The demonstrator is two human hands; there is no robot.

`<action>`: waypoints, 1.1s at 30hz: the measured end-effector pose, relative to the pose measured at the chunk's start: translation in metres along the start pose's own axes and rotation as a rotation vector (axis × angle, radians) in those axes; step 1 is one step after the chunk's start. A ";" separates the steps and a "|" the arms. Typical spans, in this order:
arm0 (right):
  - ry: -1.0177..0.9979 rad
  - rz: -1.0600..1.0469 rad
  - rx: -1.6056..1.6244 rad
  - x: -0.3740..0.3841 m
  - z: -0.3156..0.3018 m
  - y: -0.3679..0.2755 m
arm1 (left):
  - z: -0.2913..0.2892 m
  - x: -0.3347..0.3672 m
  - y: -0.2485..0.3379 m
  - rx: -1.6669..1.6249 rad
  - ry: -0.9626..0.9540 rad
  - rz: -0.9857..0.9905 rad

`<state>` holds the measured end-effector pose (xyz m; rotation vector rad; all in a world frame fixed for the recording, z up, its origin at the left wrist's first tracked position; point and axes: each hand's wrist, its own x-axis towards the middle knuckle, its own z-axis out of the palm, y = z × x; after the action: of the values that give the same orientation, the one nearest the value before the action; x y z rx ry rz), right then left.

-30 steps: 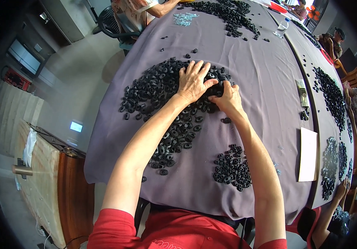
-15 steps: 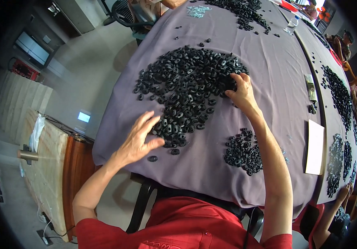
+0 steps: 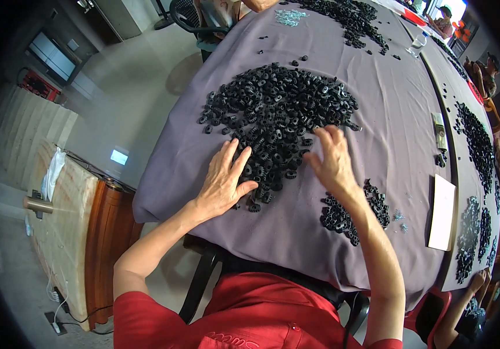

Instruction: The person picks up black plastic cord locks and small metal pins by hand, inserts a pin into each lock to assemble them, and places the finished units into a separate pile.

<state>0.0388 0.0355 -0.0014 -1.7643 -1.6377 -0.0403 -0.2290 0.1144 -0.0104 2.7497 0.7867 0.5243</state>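
A wide heap of small black ribbed plastic pieces (image 3: 279,104) lies on the grey cloth-covered table (image 3: 186,136). Against the heap's lower left edge rests my left hand (image 3: 224,180), its fingers spread and the thumb pointing right. My right hand (image 3: 331,160) is at the heap's lower right side, thumb and fingers apart, with nothing seen between them. Below my right hand, partly covered by my forearm, is a smaller cluster of black pieces (image 3: 337,218). A few small clear-blue bits (image 3: 400,215) lie just right of that cluster.
Another black heap (image 3: 349,20) and a pale blue pile (image 3: 290,17) lie at the far end. To the right are a white sheet (image 3: 442,212), a clear bottle (image 3: 417,43) and a second table with more piles. Other people sit around; a wooden cabinet (image 3: 102,250) stands left.
My left hand has moved up and right, pushing the heap's lower edge inward. My right hand has come down from the heap's right side. The view has shifted slightly.
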 end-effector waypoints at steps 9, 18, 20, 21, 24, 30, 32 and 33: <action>-0.327 0.187 -0.012 -0.010 0.008 -0.065 | 0.030 0.066 -0.012 -0.085 0.091 -0.001; -0.141 0.232 -0.023 0.030 0.038 -0.022 | 0.062 0.135 -0.030 -0.138 0.256 0.046; -0.120 0.232 -0.036 0.038 0.040 -0.015 | 0.067 0.149 -0.033 -0.103 0.343 0.088; -0.101 0.226 -0.043 0.042 0.041 -0.012 | 0.066 0.157 -0.032 -0.109 0.359 0.071; -0.105 0.247 -0.089 0.057 0.042 -0.004 | 0.064 0.177 -0.026 -0.020 0.384 0.030; -0.028 0.224 -0.151 0.080 0.049 0.016 | 0.066 0.210 -0.035 -0.013 0.511 0.022; -0.037 0.253 -0.159 0.087 0.047 0.022 | 0.061 0.213 -0.038 -0.061 0.557 0.026; -0.034 0.278 -0.114 0.088 0.046 0.022 | 0.052 0.212 -0.043 -0.069 0.598 0.048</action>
<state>0.0555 0.1353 -0.0042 -2.0753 -1.4229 0.0259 -0.0604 0.2593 -0.0136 2.5622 0.7953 1.3912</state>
